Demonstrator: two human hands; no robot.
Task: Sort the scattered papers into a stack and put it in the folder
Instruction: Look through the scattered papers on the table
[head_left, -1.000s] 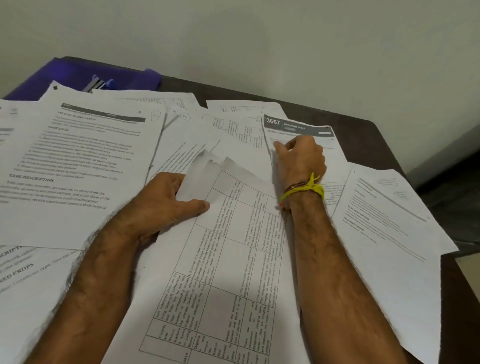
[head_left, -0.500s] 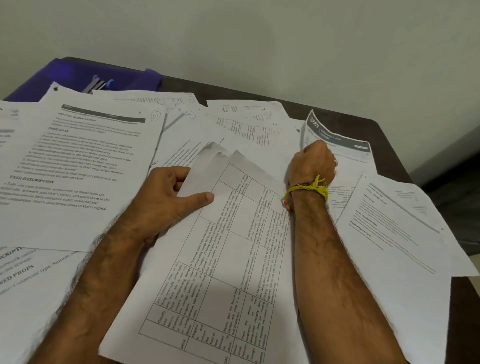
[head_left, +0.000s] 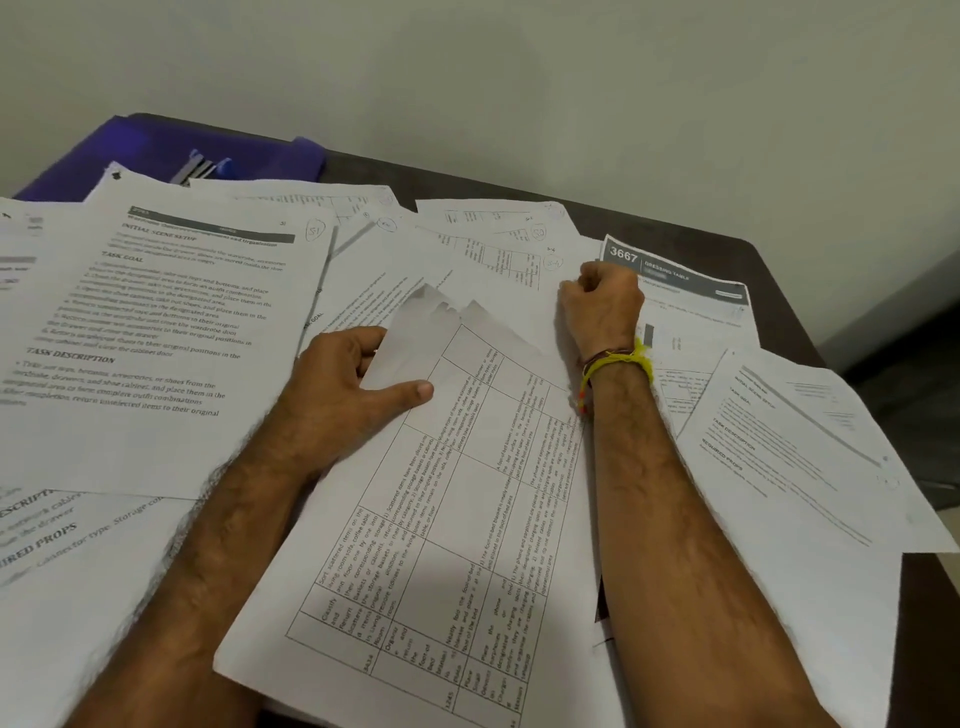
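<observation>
Beside the right hand (head_left: 600, 306), whose curled fingers (head_left: 592, 278) pinch its near edge, the "3667" sheet (head_left: 691, 291) runs rightward across the bench (head_left: 769, 270). Left hand (head_left: 353, 379) grips the table-printed stack (head_left: 441, 519); the purple folder (head_left: 130, 150) lies far left.

A plain desk workspace, perhaps an office: printed papers (head_left: 171, 332) (typed forms) cover a dark table (head_left: 769, 270) against a bare wall (head_left: 519, 78).
</observation>
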